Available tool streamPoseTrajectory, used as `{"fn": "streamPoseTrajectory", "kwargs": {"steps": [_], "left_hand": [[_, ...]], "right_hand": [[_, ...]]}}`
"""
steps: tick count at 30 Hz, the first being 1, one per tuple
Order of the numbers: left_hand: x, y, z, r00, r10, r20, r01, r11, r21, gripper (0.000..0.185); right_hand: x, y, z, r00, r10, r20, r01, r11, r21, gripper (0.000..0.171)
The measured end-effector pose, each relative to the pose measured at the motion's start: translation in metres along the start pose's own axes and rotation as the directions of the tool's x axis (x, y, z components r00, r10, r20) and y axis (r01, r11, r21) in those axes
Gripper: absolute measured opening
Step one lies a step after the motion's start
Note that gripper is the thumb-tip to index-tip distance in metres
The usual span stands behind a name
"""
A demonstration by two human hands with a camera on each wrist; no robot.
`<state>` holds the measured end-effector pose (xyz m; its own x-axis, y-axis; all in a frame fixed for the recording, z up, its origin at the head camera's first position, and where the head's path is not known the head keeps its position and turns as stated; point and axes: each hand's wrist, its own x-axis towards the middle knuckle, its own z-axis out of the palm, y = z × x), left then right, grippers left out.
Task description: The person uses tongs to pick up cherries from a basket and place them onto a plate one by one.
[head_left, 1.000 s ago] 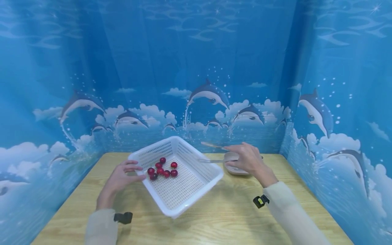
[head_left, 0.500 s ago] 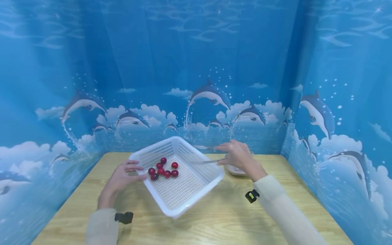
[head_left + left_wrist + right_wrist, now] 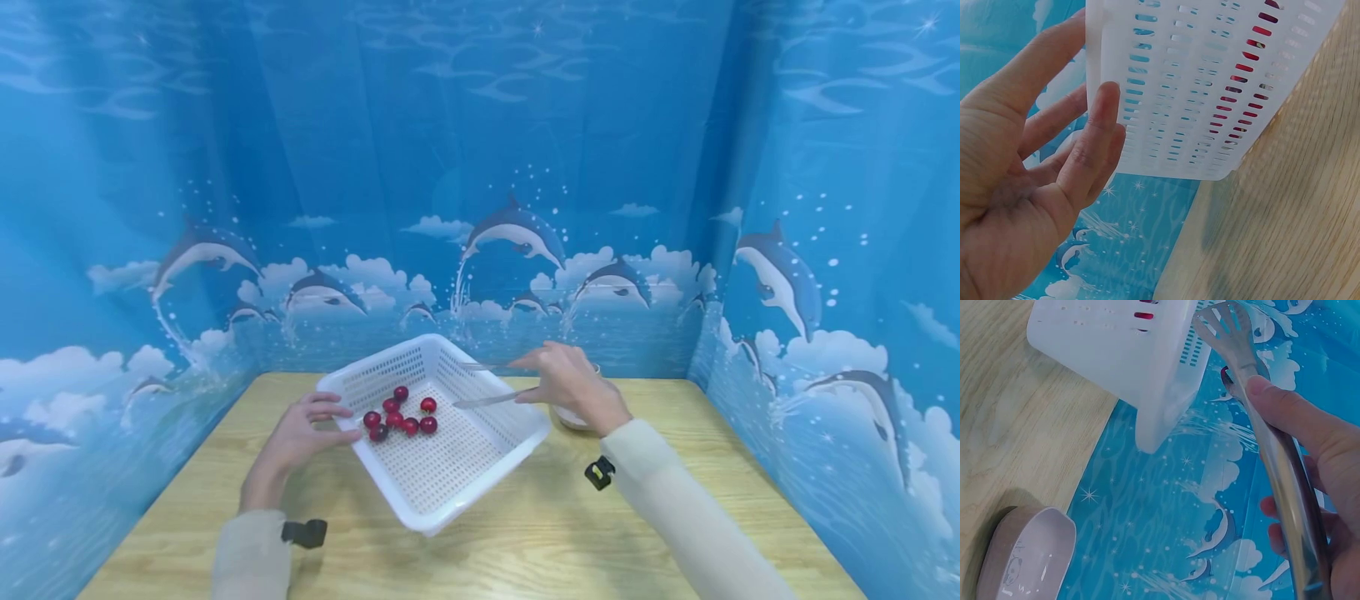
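The backdrop (image 3: 480,167), a blue cloth printed with dolphins and clouds, hangs round three sides of the table (image 3: 525,533), a pale wooden top. On the table sits the basket (image 3: 431,425), white, slotted plastic, turned cornerwise so that one corner points to 6 o'clock and its near end is lifted a little off the wood. Both sleeves are cream, the left sleeve (image 3: 247,558) coming in at 7 o'clock and the right sleeve (image 3: 690,517) at 5 o'clock, each with a small black clip at the wrist.

The left hand (image 3: 296,437) is at 9 o'clock of the basket; its fingers are straight and slightly spread, the fingertips (image 3: 1107,103) laid flat against the outer wall, thumb along the rim. The right hand (image 3: 573,387) is at 3 o'clock of the basket, over its far right rim; thumb (image 3: 1285,406) and fingers are curled round the tongs (image 3: 491,398) and pinch their metal arms. The two arms stand apart, their tips over the basket floor, pointing towards 9 o'clock, near the cherries but not touching them.

The bowl (image 3: 1025,556), pinkish, stands on the table just behind the right hand, mostly hidden by it in the head view.

The cherries (image 3: 397,415), about eight, dark red, lie bunched on the basket floor at its left side, close to the left hand
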<state>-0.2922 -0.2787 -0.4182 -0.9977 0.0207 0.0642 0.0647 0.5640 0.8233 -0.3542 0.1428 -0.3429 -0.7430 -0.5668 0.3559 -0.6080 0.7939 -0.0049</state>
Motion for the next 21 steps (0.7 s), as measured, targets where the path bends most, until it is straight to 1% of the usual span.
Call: {"fn": "streamPoseTrajectory", "kwargs": {"steps": [8, 13, 21], "left_hand": [[0.0, -0.001, 0.001, 1.0, 0.016, -0.01, -0.016, 1.0, 0.017, 0.063], [0.001, -0.002, 0.001, 0.999, 0.034, -0.007, -0.034, 0.999, 0.02, 0.062], [0.001, -0.003, 0.001, 0.999, 0.033, -0.008, -0.033, 0.999, 0.014, 0.063]], "right_hand": [[0.012, -0.009, 0.001, 0.998, -0.019, 0.058, 0.023, 0.997, -0.07, 0.053], [0.021, -0.013, 0.005, 0.996, -0.023, 0.084, 0.03, 0.997, -0.077, 0.053], [0.032, -0.022, 0.008, 0.991, -0.045, 0.129, 0.054, 0.996, -0.067, 0.052]]}}
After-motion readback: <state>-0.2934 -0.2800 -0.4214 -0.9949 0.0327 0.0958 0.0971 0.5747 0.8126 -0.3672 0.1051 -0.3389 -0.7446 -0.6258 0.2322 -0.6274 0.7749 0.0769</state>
